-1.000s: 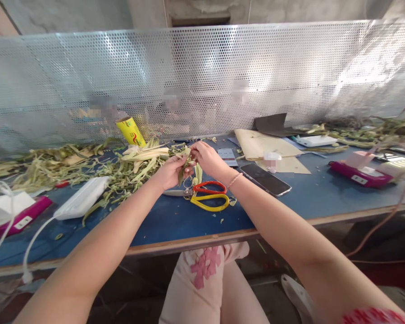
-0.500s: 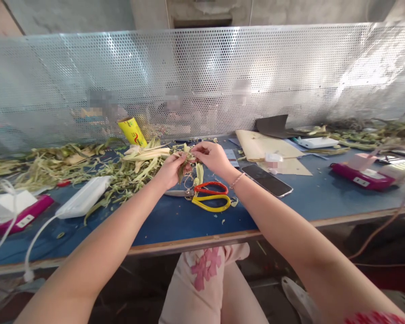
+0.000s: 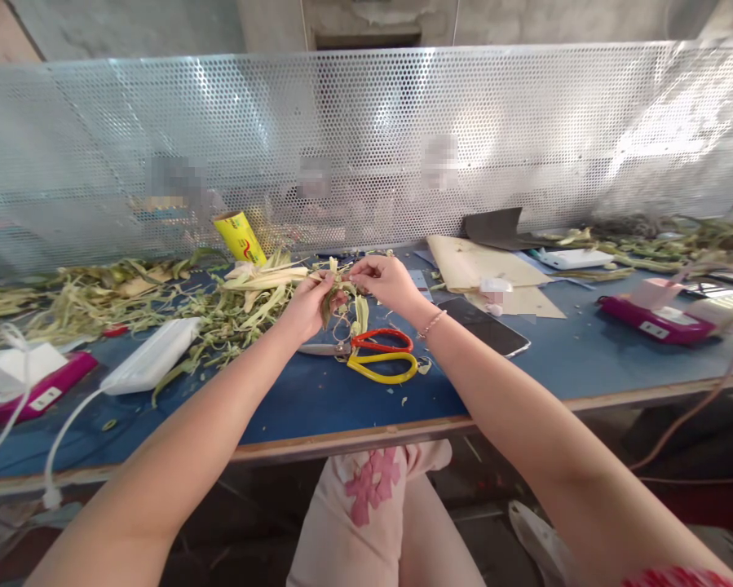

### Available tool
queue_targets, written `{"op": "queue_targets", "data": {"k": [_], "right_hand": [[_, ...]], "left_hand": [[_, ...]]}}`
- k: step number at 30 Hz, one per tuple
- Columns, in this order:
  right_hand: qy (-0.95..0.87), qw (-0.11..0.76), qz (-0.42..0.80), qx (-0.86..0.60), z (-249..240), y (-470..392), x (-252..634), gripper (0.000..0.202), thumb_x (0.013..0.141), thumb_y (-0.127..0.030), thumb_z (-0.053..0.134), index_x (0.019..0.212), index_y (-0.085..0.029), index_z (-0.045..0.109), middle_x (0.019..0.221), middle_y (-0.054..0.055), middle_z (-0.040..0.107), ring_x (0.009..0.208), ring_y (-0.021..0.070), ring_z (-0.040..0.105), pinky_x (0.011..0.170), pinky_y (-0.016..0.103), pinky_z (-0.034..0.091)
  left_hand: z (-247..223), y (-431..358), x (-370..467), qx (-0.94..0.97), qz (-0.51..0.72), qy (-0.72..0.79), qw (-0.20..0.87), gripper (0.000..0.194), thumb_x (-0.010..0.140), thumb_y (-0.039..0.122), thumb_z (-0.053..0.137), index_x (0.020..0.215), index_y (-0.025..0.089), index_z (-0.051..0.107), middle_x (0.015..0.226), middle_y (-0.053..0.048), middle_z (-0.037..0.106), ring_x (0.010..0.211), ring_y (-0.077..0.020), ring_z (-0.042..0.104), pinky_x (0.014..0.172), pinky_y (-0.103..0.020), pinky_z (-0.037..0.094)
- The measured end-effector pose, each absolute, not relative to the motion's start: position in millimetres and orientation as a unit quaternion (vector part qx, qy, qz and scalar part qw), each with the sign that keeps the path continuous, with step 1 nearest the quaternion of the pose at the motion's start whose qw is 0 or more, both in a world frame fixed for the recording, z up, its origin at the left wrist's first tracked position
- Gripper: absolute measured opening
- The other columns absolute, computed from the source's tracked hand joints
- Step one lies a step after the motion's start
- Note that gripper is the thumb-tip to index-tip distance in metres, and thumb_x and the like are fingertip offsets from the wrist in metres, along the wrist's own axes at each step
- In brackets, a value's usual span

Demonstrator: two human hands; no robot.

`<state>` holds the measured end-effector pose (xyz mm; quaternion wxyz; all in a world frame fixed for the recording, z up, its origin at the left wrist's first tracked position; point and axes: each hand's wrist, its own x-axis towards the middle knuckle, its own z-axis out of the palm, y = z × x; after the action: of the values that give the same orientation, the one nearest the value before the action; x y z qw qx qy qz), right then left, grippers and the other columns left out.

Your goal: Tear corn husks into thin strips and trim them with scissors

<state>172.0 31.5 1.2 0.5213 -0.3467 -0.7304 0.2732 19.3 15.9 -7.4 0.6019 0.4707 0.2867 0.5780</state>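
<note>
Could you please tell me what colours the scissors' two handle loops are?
One red loop, one yellow loop, clearest in the head view.

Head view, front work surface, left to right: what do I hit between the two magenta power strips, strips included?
Left magenta power strip, white corded device, yellow tube, scissors, smartphone, right magenta power strip.

A blue tabletop (image 3: 342,408) carries scissors with one red and one yellow handle (image 3: 383,368), pale green and straw-coloured plant pieces (image 3: 244,306), a yellow tube (image 3: 240,238) with red markings, and magenta power strips (image 3: 656,319). Cream trousers (image 3: 354,538) bear a pink patch (image 3: 372,487); silvery-grey mesh (image 3: 378,122) shows a dotted pattern.
</note>
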Motion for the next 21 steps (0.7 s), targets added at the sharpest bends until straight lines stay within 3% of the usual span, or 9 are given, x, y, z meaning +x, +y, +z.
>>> {"op": "queue_targets", "data": {"k": [8,13,21], "right_hand": [[-0.74,0.515,0.234,-0.364,0,35,175,0.011,0.069,-0.022,0.055,0.076,-0.016,0.062,0.054,-0.003,0.052,0.052,0.0087,0.046,0.054,0.024,0.039],[-0.731,0.535,0.245,-0.345,1,30,172,0.009,0.07,-0.02,0.054,0.074,-0.015,0.06,0.065,0.0,0.06,0.061,0.0102,0.053,0.062,0.025,0.043],[-0.764,0.509,0.27,-0.292,0,26,171,0.016,0.072,-0.021,0.052,0.079,-0.016,0.065,0.078,0.003,0.066,0.072,0.012,0.059,0.07,0.028,0.047]], "left_hand": [[-4,15,18,0.453,0.587,0.282,0.609,0.015,0.071,0.018,0.066,0.071,0.014,0.051,0.067,0.002,0.061,0.053,-0.0061,0.056,0.06,-0.022,0.051],[-8,17,18,0.482,0.576,0.302,0.587,0.021,0.067,0.018,0.07,0.069,0.015,0.049,0.063,0.002,0.061,0.048,-0.0053,0.054,0.052,-0.018,0.047],[-10,15,24,0.492,0.563,0.291,0.597,0.025,0.062,0.02,0.074,0.067,0.014,0.05,0.055,0.004,0.056,0.047,-0.0051,0.055,0.052,-0.017,0.046]]}}
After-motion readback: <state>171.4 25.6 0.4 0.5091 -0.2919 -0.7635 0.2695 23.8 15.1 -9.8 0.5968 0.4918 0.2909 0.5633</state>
